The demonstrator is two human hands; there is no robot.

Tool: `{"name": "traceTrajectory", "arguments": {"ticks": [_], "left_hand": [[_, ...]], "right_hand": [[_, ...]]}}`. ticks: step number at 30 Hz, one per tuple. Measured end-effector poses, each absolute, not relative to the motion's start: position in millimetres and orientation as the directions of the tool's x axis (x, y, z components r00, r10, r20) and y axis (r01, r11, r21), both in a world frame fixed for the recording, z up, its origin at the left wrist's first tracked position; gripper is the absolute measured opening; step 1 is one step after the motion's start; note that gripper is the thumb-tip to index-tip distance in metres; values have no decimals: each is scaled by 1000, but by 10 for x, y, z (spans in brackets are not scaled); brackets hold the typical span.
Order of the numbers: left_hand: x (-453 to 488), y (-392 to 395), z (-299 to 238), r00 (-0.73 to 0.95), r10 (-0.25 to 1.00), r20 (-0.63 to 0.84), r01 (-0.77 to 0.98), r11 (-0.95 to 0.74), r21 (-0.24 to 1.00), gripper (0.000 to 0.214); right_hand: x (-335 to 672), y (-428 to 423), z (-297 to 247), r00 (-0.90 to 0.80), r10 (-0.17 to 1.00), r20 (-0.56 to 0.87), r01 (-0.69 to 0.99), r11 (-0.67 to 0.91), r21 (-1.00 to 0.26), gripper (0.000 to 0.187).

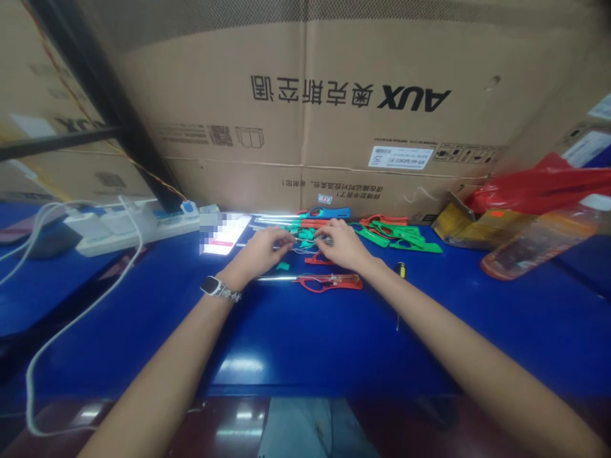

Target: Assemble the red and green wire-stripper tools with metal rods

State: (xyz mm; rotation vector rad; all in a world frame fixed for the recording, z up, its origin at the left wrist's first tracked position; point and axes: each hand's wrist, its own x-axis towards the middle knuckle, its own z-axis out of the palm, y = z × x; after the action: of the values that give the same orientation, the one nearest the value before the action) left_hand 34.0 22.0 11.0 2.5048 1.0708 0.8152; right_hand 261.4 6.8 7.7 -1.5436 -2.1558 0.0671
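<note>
My left hand (265, 252), with a watch on the wrist, is closed in a pinch over a pile of small green plastic pieces (305, 236). Facing it, my right hand (346, 245) is also pinched, at the pile's right side. Thin pale wires run between the fingertips; what each hand grips is too small to make out. Just in front of the hands lies an opened red stick lighter (330, 282), its metal tube pointing left and its inside parts exposed. Behind the hands lie more lighters, among them a blue-handled lighter (329, 213). A red handle shell (319, 259) sits partly under my right hand.
Green and red handle shells (401, 234) lie right of the hands. A yellow-handled screwdriver (400, 270) is beside my right forearm. A lit phone (226, 234) and a white power strip (138, 232) are at left, a drink bottle (539, 245) at right. A large carton (305, 127) stands behind.
</note>
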Motion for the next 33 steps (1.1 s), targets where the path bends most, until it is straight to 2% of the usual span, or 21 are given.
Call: {"name": "traceTrajectory", "arguments": {"ticks": [3, 5, 9, 14, 18, 20, 23, 25, 28, 31, 33], "left_hand": [[315, 235, 96, 554, 735, 390, 570, -677, 466, 17], [310, 249, 64, 570, 727, 383, 573, -686, 448, 18], [333, 265, -1, 598, 706, 379, 571, -707, 416, 17], [365, 222, 44, 589, 703, 398, 574, -711, 406, 19], [390, 156, 130, 558, 702, 442, 563, -712, 420, 21], [420, 115, 166, 536, 696, 477, 531, -718, 451, 21], [491, 36, 208, 476, 708, 521, 443, -705, 554, 18], [543, -23, 228, 454, 724, 519, 334, -678, 654, 20], [600, -96, 245, 492, 733, 469, 175, -611, 772, 25], [621, -127, 246, 556, 729, 400, 152, -562, 813, 23], [619, -126, 243, 579, 731, 361, 169, -540, 824, 23]], "right_hand": [[2438, 237, 160, -246, 919, 309, 932, 312, -186, 25], [2343, 373, 196, -227, 947, 228, 957, 261, -129, 22], [2263, 538, 188, -234, 951, 201, 957, 262, -128, 10], [2336, 526, 163, -248, 938, 242, 941, 292, -170, 12], [2415, 449, 187, -201, 906, 373, 879, 335, -339, 15], [2444, 353, 206, -171, 877, 449, 793, 393, -466, 15], [2479, 107, 233, -151, 857, 492, 623, 469, -625, 17], [2501, -84, 232, -159, 870, 466, 507, 477, -718, 18], [2532, -298, 196, -160, 925, 344, 317, 378, -870, 22], [2548, -377, 149, -145, 961, 235, 146, 256, -956, 34], [2544, -386, 134, -133, 966, 223, 114, 238, -964, 39]]}}
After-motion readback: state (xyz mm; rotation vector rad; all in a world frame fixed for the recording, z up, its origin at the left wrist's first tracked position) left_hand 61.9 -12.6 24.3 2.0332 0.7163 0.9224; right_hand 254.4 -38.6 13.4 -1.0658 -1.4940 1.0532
